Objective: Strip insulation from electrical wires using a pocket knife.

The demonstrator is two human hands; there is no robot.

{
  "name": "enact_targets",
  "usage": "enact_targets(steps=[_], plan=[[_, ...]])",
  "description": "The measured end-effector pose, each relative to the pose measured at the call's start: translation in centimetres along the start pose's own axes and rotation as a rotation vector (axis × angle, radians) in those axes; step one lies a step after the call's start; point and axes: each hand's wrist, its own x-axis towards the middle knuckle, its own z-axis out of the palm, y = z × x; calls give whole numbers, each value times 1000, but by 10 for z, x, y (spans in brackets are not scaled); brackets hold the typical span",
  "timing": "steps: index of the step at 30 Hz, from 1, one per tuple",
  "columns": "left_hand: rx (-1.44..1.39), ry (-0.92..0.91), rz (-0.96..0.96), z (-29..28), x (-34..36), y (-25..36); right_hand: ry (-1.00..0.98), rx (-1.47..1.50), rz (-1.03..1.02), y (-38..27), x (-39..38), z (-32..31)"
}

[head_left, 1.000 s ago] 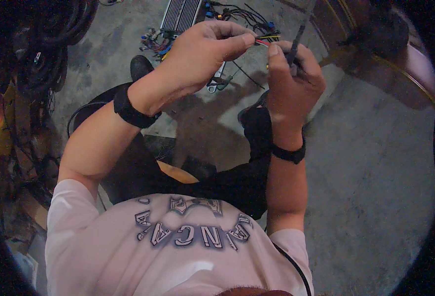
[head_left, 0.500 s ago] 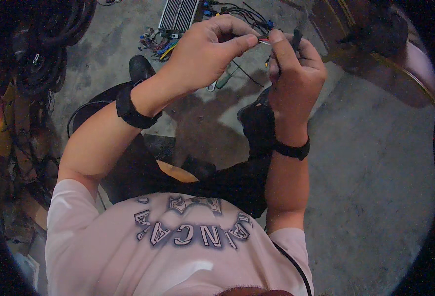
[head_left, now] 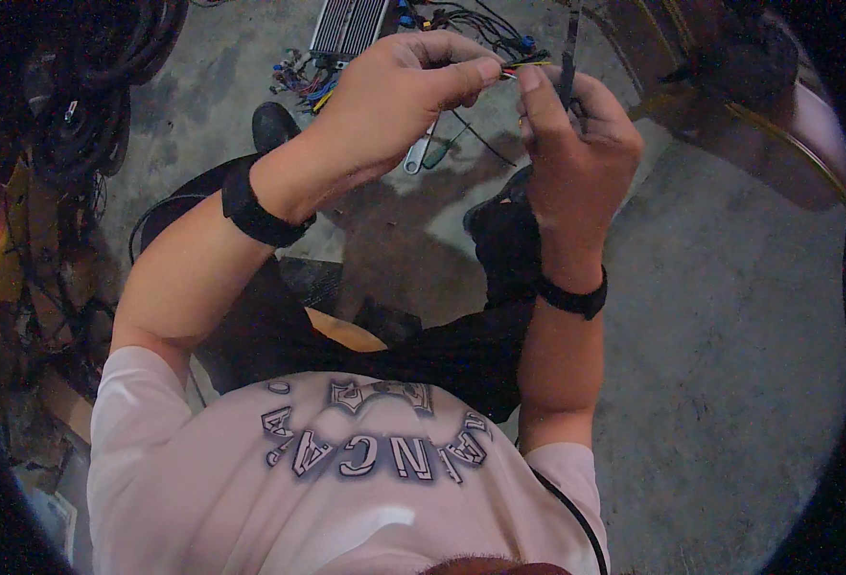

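I saw thin red, white and yellow wires (head_left: 510, 72) above the grey concrete floor (head_left: 710, 326), pinched in the left hand (head_left: 408, 101); the half-curled right hand (head_left: 581, 139) beside them held a narrow black strip (head_left: 567, 69).

dark-edged block lettering (head_left: 402, 459) arcs across the chest of the pale shirt (head_left: 279, 522).

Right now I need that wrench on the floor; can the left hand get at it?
Probably not without letting go: the left hand pinches wires, though the wrench below it shows an uncovered ring end.
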Motion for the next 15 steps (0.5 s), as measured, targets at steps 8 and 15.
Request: enact_targets(steps=[8, 15], plan=[[-187, 5, -34, -5, 5, 1, 78, -256, -183, 3, 0, 8], [-240, -65, -62, -7, 9, 0, 163, -185, -358, 12, 1, 13]])
